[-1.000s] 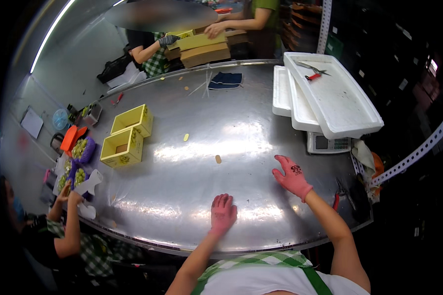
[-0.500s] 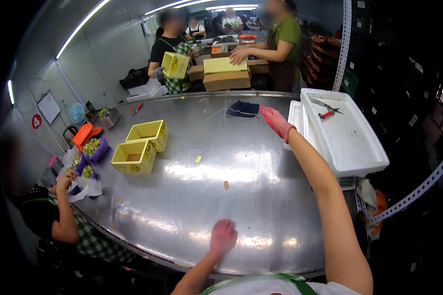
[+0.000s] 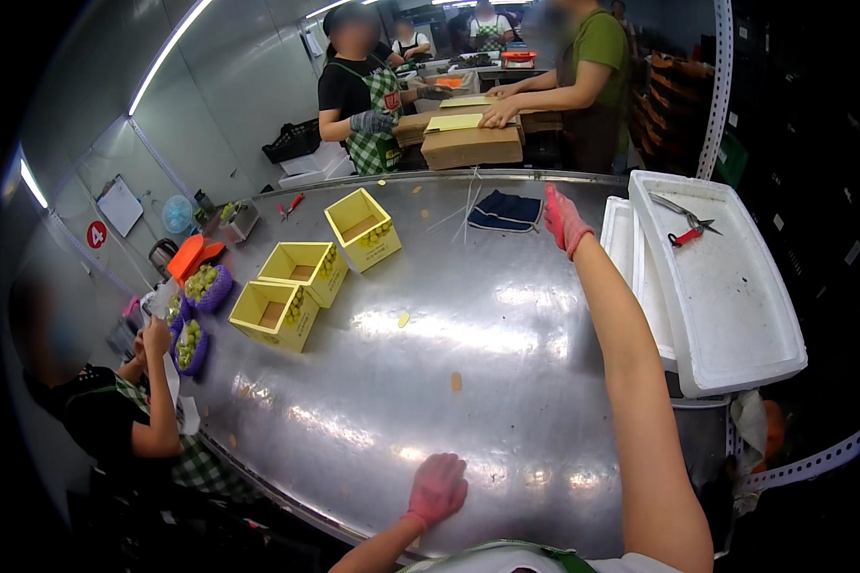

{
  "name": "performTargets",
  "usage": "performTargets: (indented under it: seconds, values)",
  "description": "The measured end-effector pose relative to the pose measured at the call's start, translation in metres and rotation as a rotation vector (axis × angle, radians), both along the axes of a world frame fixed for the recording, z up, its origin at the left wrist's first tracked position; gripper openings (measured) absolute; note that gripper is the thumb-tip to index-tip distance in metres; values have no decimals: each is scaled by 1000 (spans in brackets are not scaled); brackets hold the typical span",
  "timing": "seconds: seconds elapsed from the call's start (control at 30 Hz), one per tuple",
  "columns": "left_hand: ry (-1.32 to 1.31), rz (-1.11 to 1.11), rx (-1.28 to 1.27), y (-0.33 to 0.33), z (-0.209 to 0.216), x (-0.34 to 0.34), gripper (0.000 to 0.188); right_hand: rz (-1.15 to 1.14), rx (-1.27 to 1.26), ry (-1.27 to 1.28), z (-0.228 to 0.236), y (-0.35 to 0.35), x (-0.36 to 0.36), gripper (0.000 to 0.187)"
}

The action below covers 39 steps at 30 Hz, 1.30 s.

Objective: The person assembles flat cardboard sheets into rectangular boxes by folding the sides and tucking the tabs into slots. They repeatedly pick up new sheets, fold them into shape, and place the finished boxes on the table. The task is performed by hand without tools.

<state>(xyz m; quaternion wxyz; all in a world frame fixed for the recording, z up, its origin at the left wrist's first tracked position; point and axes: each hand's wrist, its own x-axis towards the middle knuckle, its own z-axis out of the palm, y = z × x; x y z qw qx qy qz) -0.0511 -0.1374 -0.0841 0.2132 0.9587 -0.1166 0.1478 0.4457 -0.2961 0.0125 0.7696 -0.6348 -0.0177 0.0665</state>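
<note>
My right hand, in a pink glove, reaches far across the metal table with its fingers stretched forward. Its fingertips are at the right edge of a folded dark blue cloth; I see nothing held in them. Close to my body, my left hand, gloved in pink too, rests on the tabletop with its fingers curled and nothing visible in it. Left of the middle stand three open yellow boxes with grape pictures: a front one, one touching it and a farther one.
White foam trays sit at the right; red-handled shears lie in the top one. Grapes in purple foam nets are near a co-worker on the left. Two people handle a brown carton beyond the far edge.
A third yellow box, held by the far-left co-worker before, now stands on the table. The view has shifted. The seated co-worker's hands have risen with white paper. My hands stay at similar spots.
</note>
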Motion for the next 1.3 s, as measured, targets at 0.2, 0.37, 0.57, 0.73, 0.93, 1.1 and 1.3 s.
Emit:
performTargets:
  seconds: [0.2,0.37,0.57,0.73,0.93,1.1,1.3]
  values:
    - [20,21,24,0,-3,2,31,103,-59,-6,-7,-22,5,54]
    - [51,19,44,-1,-6,2,34,-25,-99,-51,-8,-21,12,57]
    - [77,36,35,4,-13,-2,37,36,-26,-45,5,-7,-15,48]
    - [69,34,37,3,-14,-2,37,34,64,71,4,-12,-13,46]
    - [47,7,48,0,-2,3,31,64,9,77,-12,-15,-10,39]
    - [131,30,42,3,-7,-3,37,54,-61,80,-17,-6,-18,36]
    - [140,22,46,2,-7,0,37,35,-187,-141,-42,-11,-2,36]
